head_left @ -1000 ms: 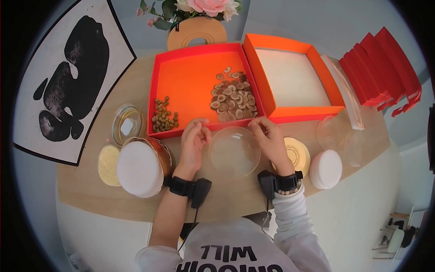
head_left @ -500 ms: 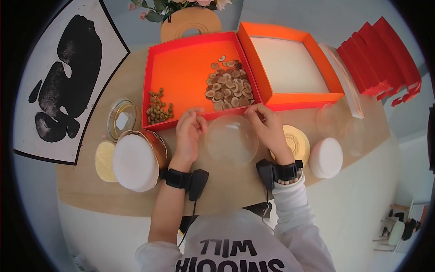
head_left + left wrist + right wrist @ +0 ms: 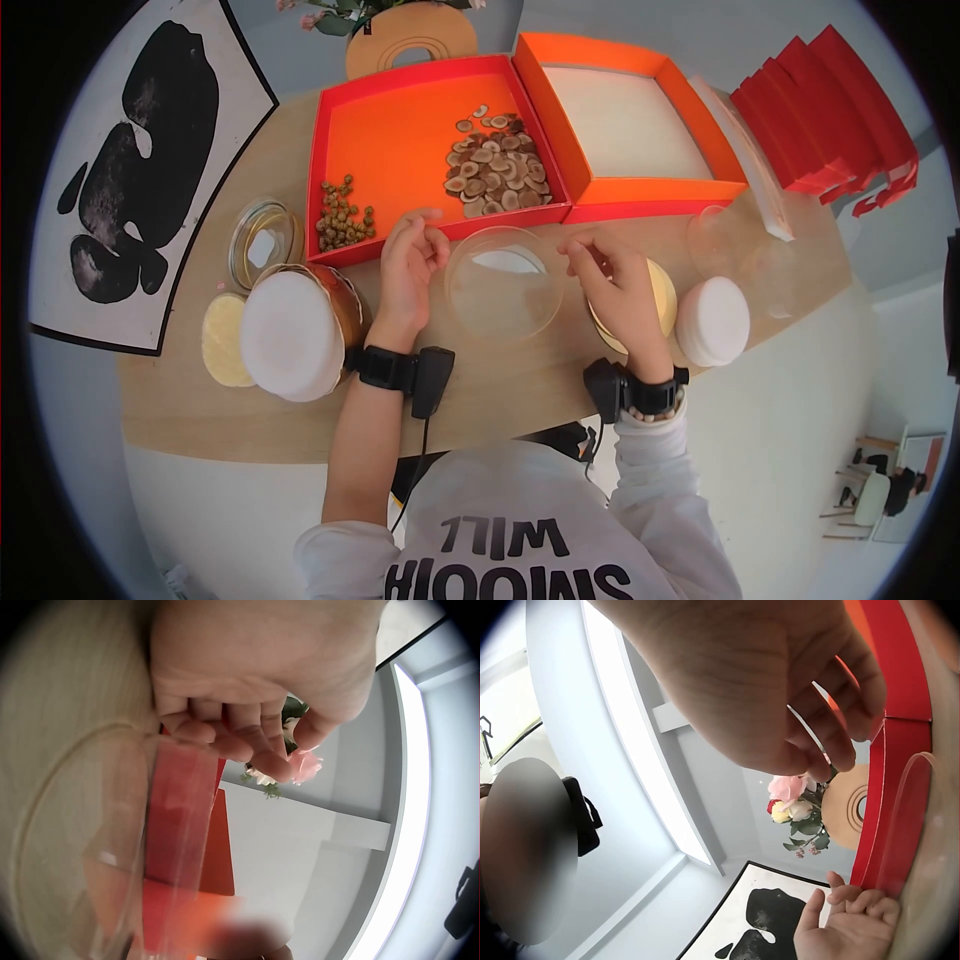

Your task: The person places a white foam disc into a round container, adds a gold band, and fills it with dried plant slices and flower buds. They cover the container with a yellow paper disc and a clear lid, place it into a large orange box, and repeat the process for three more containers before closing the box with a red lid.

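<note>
A clear round plastic container (image 3: 505,312) stands on the table between my two hands, with a pale oval patch showing inside its far part. My left hand (image 3: 405,272) rests beside its left rim, fingers loosely bent and nothing in them. On the other side my right hand (image 3: 622,295) hangs with its fingers loosely curled, partly covering a yellow disc (image 3: 664,300). No object shows between its fingers. Just beyond the hands lies a red box (image 3: 385,120) with an orange inside. It holds a heap of brown-rimmed dried slices (image 3: 495,172) and a cluster of small olive-brown balls (image 3: 345,225).
A second orange box (image 3: 630,120) adjoins at the right. White-topped tubs stand left (image 3: 291,335) and right (image 3: 714,322). A glass jar (image 3: 245,250), a yellow pad (image 3: 226,340), red folded boxes (image 3: 825,120) and a black-and-white picture (image 3: 150,180) surround the work.
My right hand has drawn right, away from the clear container's rim. My left hand stays beside it. The head view has tilted, so the whole scene sits higher.
</note>
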Tool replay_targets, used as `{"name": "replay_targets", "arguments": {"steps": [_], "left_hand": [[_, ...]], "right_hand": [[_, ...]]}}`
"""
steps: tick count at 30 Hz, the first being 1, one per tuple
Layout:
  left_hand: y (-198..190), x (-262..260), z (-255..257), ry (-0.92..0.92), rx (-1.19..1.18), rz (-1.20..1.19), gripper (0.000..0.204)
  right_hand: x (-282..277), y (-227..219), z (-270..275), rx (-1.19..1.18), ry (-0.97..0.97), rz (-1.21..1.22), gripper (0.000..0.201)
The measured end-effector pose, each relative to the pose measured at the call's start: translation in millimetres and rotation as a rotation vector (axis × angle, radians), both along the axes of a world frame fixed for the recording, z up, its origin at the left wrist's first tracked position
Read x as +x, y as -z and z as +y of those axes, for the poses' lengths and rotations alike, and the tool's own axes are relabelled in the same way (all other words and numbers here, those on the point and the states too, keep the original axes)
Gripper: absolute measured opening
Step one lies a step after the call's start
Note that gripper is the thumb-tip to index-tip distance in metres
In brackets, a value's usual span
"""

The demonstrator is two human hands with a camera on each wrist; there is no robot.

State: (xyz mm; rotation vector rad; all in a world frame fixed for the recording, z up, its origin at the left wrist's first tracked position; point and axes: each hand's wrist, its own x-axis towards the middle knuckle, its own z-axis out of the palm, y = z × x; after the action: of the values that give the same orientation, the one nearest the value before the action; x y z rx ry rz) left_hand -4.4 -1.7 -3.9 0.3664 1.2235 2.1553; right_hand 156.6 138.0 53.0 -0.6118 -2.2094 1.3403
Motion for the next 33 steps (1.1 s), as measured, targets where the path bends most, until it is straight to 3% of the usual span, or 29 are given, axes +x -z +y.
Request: {"name": "replay_targets", "arguments": {"steps": [8,11,13,14,15,17,20,23,26,29,30,32,33], "left_hand": [[-14.6,5.5,-1.6,-0.015,0.022,0.089,0.022],[-46.8,22.2,-16.9,0.054,-0.001,0.439,0.02],[-81.9,68.8,-37.1,0.2,-0.202,0.807,0.023],[-102.1,78.6,-40.5,0.453,-0.261,1.274,0.023],[-110.4,101.8,-38.3,0.624,-0.321,1.464,0.023],[-85.2,143.5,-32.1,0.654,-0.422,1.509,0.027],[-56.1,168.5,-10.1,0.619,-0.411,1.393,0.029],[-41.9,175.0,-4.7,0.686,0.068,1.475,0.026],[-48.4,183.4,-12.8,0.83,0.327,1.144,0.026],[-58.9,195.3,-18.8,0.966,0.588,0.989,0.029],[-64.3,197.2,-18.9,1.131,0.647,0.974,0.028],[-72.9,201.1,-19.2,1.46,0.762,0.92,0.028],[-70.2,205.2,-17.1,1.499,0.824,0.78,0.031]], "right_hand": [[-9.6,-10.7,-3.0,-0.157,0.037,0.091,0.016],[-29.2,-16.6,7.1,-0.087,0.097,0.092,0.018],[-41.8,-21.5,16.2,-0.065,0.135,0.148,0.02],[-49.2,-23.9,19.9,-0.058,0.15,0.178,0.021],[-56.6,-28.7,22.9,-0.043,0.159,0.18,0.021],[-69.7,-39.7,27.8,-0.015,0.179,0.186,0.022],[-90.5,-37.4,34.4,0.138,0.237,0.136,0.025],[-99.3,-45.5,36.2,0.32,0.305,0.126,0.025],[-111.5,-57.5,47.2,0.531,0.354,0.145,0.024],[-119.9,-64.1,66.8,0.695,0.367,0.215,0.023],[-121.3,-65.9,73.6,0.739,0.365,0.249,0.023],[-123.1,-76.3,84.3,0.301,0.23,0.456,0.022],[-121.1,-83.6,90.6,0.078,0.16,0.553,0.021]]}}
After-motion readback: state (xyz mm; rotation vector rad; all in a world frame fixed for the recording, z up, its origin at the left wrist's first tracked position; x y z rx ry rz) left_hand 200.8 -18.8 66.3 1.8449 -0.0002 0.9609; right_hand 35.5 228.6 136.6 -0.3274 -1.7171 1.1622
